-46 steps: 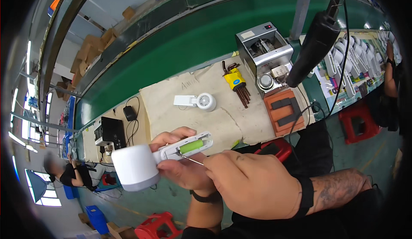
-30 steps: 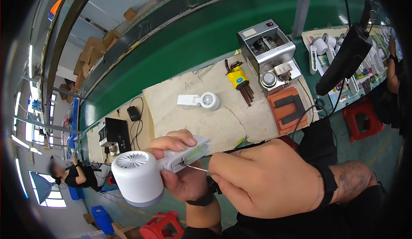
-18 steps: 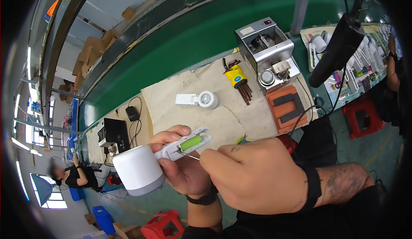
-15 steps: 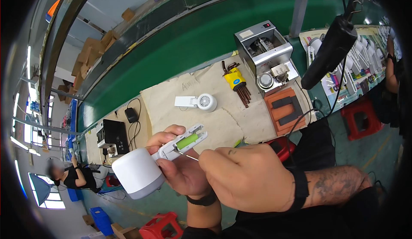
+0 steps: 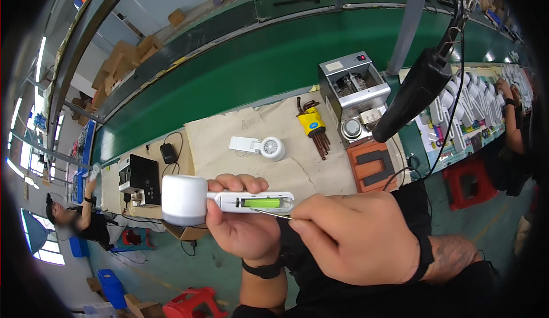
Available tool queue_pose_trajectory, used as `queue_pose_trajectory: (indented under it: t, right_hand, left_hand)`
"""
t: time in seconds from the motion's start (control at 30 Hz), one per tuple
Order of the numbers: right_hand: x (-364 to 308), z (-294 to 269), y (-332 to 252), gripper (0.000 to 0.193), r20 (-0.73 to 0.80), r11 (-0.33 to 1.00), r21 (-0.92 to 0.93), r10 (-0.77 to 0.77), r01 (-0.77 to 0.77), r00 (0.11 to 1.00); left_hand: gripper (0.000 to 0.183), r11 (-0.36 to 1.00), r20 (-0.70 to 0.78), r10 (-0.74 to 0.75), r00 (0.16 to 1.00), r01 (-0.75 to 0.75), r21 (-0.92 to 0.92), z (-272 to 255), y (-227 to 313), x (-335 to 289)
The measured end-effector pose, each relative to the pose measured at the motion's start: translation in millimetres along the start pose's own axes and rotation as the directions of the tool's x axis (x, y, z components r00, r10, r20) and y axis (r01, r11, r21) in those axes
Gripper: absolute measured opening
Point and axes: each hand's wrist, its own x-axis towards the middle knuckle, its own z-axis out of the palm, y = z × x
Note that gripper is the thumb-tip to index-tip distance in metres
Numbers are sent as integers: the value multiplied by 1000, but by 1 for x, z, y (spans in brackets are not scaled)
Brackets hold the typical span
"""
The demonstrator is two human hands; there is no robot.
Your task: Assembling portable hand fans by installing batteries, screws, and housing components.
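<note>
My left hand (image 5: 247, 235) is closed around the slim handle of a white handheld fan (image 5: 184, 199), whose round head points left. The handle's cover is off, and a green battery cell (image 5: 262, 202) lies in the hollow. Pinched in my right hand (image 5: 366, 241) is a thin pointed metal tool (image 5: 271, 213), its tip at the lower edge of the handle beside the cell. The fingers of that hand hide the tool's other end. A second white fan (image 5: 273, 149), with its grille up, lies on the paper-covered bench beyond my hands.
A yellow holder of hex keys (image 5: 312, 122) lies near a grey metal machine (image 5: 354, 86) and an orange block (image 5: 374, 166). A black electric screwdriver (image 5: 414, 92) hangs at right. A co-worker's arm (image 5: 509, 109) reaches over several white fans. A black box (image 5: 143, 179) stands at left.
The fan in my left hand has turned from a slant to nearly level, its head rising. My right hand has moved slightly right with the tool. The hanging screwdriver shows further left and lower.
</note>
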Motion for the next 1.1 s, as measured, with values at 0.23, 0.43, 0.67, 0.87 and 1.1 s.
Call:
queue_pose_trajectory:
  t: [0.23, 0.43, 0.67, 0.87, 1.1]
  right_hand:
    - [-1, 2, 7, 13, -41, 960, -199, -208, 196, 977]
    - [0, 4, 9, 14, -77, 954, -208, -236, 216, 969]
    - [0, 2, 7, 14, -45, 958, -206, -211, 197, 976]
    - [-6, 4, 13, 12, -8, 968, -183, -176, 172, 984]
    - [-5, 1, 8, 13, 31, 977, -145, -155, 158, 987]
  left_hand:
    - [28, 994, 63, 73, 995, -77, 77, 11, -3, -5]
    - [29, 988, 104, 91, 990, -103, 117, 10, -5, -8]
    - [31, 980, 106, 109, 988, -125, 157, 7, -5, -8]
    - [32, 973, 105, 129, 986, -146, 180, 4, -5, -10]
    - [33, 953, 167, 153, 974, -190, 235, 1, -3, -10]
